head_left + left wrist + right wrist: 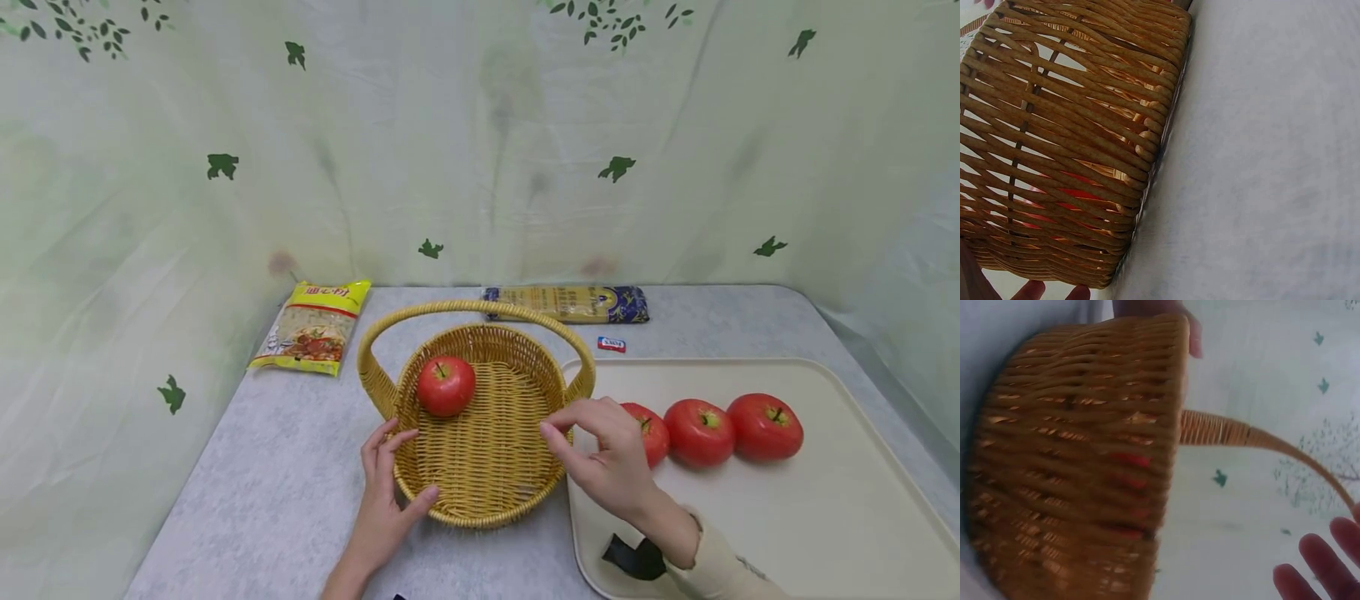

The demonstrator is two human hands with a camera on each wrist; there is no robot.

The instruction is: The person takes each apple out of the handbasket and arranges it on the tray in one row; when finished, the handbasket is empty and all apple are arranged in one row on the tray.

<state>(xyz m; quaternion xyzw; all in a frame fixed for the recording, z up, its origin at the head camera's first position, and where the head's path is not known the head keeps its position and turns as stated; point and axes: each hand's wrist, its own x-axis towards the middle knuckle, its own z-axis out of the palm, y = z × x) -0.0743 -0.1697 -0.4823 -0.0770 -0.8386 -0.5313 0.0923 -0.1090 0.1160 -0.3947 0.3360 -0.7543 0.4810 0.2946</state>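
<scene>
A round wicker basket [480,518] with a tall arched handle stands mid-table. One red apple [446,386] lies at its far left inside; red shows through the weave in both wrist views. My left hand [381,508] holds the basket's near-left rim, its fingers at the left side and its thumb over the near edge. Above the right rim, my right hand [611,454] has its fingers loosely bent, with nothing between them. Three more red apples, a partly hidden one [655,433], a middle one [700,432] and a right one [765,427], line up beside that hand.
The apples at right lie on a cream tray [787,525], next to the basket. A black piece [636,558] is at the tray's near-left corner. Behind are a yellow food packet [311,327], a long noodle packet [566,304] and a small label [611,344]. Curtains surround the table.
</scene>
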